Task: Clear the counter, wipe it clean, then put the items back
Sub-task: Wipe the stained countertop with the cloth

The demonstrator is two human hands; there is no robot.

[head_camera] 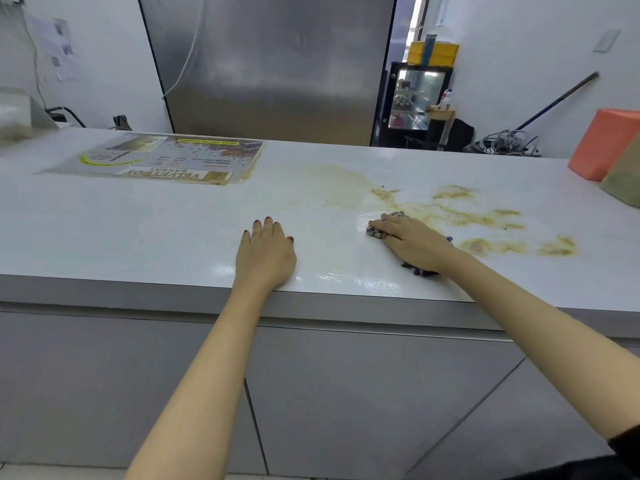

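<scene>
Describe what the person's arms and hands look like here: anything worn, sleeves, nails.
Both forearms are bare: no gloves, watch or bracelet visible. The left hand has fingernails painted dark red. The nails of the right hand are mostly hidden. A dark sleeve covers the right arm only near the elbow, at the picture's lower right corner.

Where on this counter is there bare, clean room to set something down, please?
Bare: the wide stretch left of the left hand, in front of the menu sheet. Avoid the right half: brown spill beyond the right hand and cloth, then the orange box and brown bag.
</scene>
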